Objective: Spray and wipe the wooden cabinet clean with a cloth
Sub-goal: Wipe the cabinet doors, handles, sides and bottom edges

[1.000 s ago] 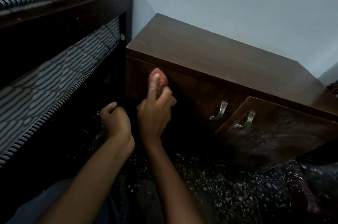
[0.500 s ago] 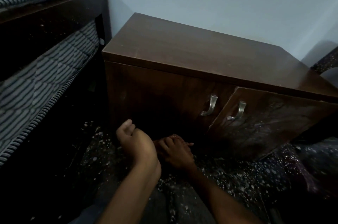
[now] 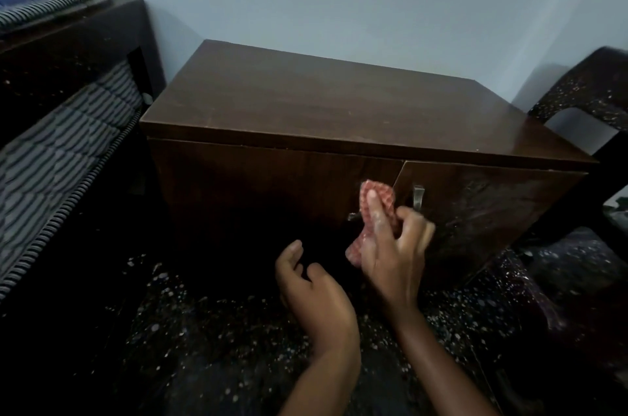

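A low dark-brown wooden cabinet (image 3: pixel 326 103) stands against the pale wall, with two front doors and metal handles. My right hand (image 3: pixel 394 252) presses a red-and-white checked cloth (image 3: pixel 379 200) against the left door, over its handle and beside the right door's handle (image 3: pixel 418 196). The right door stands slightly ajar. My left hand (image 3: pixel 312 290) hovers low in front of the left door, fingers loosely curled, holding nothing. No spray bottle is in view.
A dark bed frame (image 3: pixel 68 52) with a striped mattress (image 3: pixel 57 150) stands close on the left. A dark speckled chair (image 3: pixel 588 89) stands at the right. The floor (image 3: pixel 221 330) is dark with white specks.
My right hand has risen with the cloth from the floor at the cabinet's base to the left door's handle. My left hand stays low. The view has shifted right.
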